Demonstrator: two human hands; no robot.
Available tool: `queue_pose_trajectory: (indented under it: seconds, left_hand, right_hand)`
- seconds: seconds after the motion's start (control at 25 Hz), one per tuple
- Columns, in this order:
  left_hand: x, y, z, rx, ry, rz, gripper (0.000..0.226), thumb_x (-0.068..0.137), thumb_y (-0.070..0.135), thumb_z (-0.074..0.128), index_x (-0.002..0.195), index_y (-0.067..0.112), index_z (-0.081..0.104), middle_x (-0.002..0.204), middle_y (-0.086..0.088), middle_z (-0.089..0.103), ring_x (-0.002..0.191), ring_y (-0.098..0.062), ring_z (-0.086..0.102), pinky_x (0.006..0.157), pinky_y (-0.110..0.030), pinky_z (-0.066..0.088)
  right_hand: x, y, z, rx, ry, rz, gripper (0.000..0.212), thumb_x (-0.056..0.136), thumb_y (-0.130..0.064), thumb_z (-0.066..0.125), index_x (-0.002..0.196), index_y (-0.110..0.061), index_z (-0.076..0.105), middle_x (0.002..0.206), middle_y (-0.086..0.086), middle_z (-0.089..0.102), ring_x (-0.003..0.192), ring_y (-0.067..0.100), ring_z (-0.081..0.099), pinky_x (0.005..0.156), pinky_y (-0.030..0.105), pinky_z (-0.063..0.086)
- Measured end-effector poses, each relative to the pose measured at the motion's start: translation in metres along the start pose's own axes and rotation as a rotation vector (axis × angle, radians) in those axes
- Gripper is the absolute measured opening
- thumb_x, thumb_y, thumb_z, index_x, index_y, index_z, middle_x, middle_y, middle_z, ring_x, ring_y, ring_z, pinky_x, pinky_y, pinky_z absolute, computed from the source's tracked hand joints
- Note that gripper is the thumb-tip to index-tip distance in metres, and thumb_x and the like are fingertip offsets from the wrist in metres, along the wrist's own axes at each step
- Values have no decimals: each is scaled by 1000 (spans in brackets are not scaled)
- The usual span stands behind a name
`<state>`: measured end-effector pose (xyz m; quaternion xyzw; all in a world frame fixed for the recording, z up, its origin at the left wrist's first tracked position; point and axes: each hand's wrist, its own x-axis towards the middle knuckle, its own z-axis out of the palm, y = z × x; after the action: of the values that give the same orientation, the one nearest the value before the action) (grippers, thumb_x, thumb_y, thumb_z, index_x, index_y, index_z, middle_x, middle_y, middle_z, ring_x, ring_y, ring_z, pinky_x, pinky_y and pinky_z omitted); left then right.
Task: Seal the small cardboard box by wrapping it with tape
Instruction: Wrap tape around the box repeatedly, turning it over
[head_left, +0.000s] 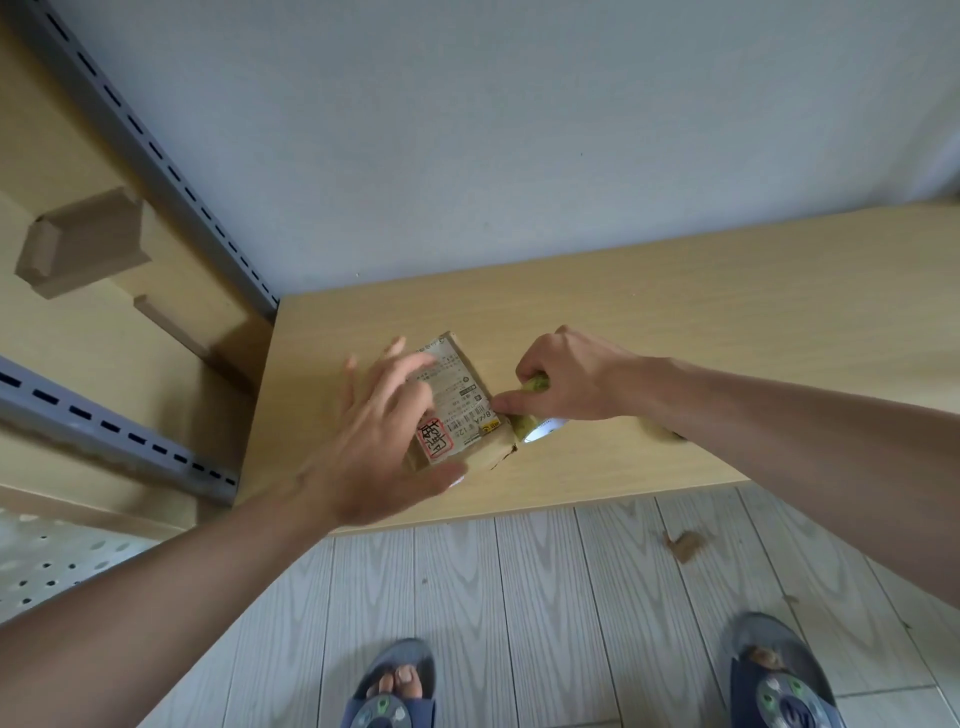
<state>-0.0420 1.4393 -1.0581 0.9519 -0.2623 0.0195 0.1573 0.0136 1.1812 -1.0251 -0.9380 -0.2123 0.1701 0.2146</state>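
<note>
Bare forearms (208, 587), blue open-toed slippers (402, 660) bearing round charms.

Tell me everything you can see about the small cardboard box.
The small cardboard box is brown and rectangular, lying on the light wooden table near its front edge. A white printed label with a red-bordered stamp covers most of its top. The left hand rests flat on it; the right hand holds a tape roll against its right edge.

I count 1 small brown cardboard box with a white label (462, 395), 1 yellow-green tape roll (521, 422), 2 bare hands (384, 426) (571, 379), 2 blue slippers (395, 691) (779, 675) at the bottom.
</note>
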Motion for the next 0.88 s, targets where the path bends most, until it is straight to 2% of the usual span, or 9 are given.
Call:
queue_pose_trajectory:
  seconds: [0.08, 0.2, 0.24, 0.32, 0.4, 0.52, 0.64, 0.72, 0.88]
  left_hand:
    - [23, 15, -11, -99, -72, -84, 80, 72, 93, 38, 104, 20, 48, 160, -8, 22, 149, -25, 25, 115, -67, 23]
    - [55, 27, -18, -41, -303, -207, 106, 56, 93, 57, 143, 42, 27, 167, -7, -3, 153, -34, 13, 116, -68, 19]
    - [62, 30, -18, 4, -370, -232, 107, 57, 88, 65, 146, 48, 23, 165, -5, -1, 151, -37, 15, 115, -63, 25]
    - [68, 32, -16, 71, -415, -244, 98, 60, 81, 71, 144, 46, 34, 152, -2, 18, 139, -32, 29, 104, -49, 36]
    - [70, 28, -16, 49, -385, -235, 95, 53, 86, 65, 135, 43, 45, 137, -1, 30, 128, -24, 38, 102, -44, 42]
    - [70, 20, -19, -210, -266, -256, 86, 47, 84, 64, 123, 44, 53, 128, 1, 42, 123, -15, 45, 103, -30, 41]
    - [68, 25, -18, -654, -148, -203, 62, 63, 59, 77, 116, 32, 59, 111, 12, 64, 101, 1, 60, 86, -17, 46]
    - [63, 32, -16, -786, -142, -187, 63, 65, 48, 80, 118, 22, 59, 104, 17, 64, 91, 8, 61, 79, -10, 46]
    - [50, 27, -5, -695, -150, -190, 75, 56, 58, 79, 125, 43, 53, 126, 8, 47, 116, -4, 53, 94, -28, 49]
  right_hand:
    - [0, 4, -1, 36, 2, 16, 61, 83, -66, 65, 56, -15, 43, 57, 2, 37, 52, 18, 31, 51, 29, 25]
    - [0, 8, 2, 94, 2, 30, 59, 81, -65, 67, 54, -17, 46, 54, -1, 38, 51, 17, 33, 49, 28, 25]
    - [0, 8, 4, 113, 0, 39, 58, 81, -65, 68, 54, -17, 46, 53, -2, 37, 51, 17, 33, 48, 28, 24]
    - [0, 9, 6, 140, 6, 50, 59, 80, -64, 69, 56, -16, 46, 54, -2, 35, 52, 17, 31, 48, 28, 22]
    - [-1, 9, -1, 166, 43, 33, 60, 81, -61, 70, 55, -14, 45, 55, -1, 33, 52, 16, 29, 47, 28, 22]
    - [-2, 8, -32, 307, 196, 17, 58, 91, -55, 63, 55, -11, 47, 51, -4, 33, 46, 12, 30, 46, 26, 24]
    - [-3, 1, -61, 760, 314, 20, 54, 98, -47, 57, 57, -18, 36, 47, -7, 32, 48, 16, 29, 52, 27, 28]
    - [-2, -1, -66, 872, 294, 1, 54, 98, -42, 59, 58, -20, 31, 47, -8, 32, 49, 17, 31, 53, 26, 31]
    - [-1, -2, -60, 790, 133, -37, 52, 95, -36, 65, 55, -18, 36, 51, -1, 31, 47, 18, 29, 49, 25, 32]
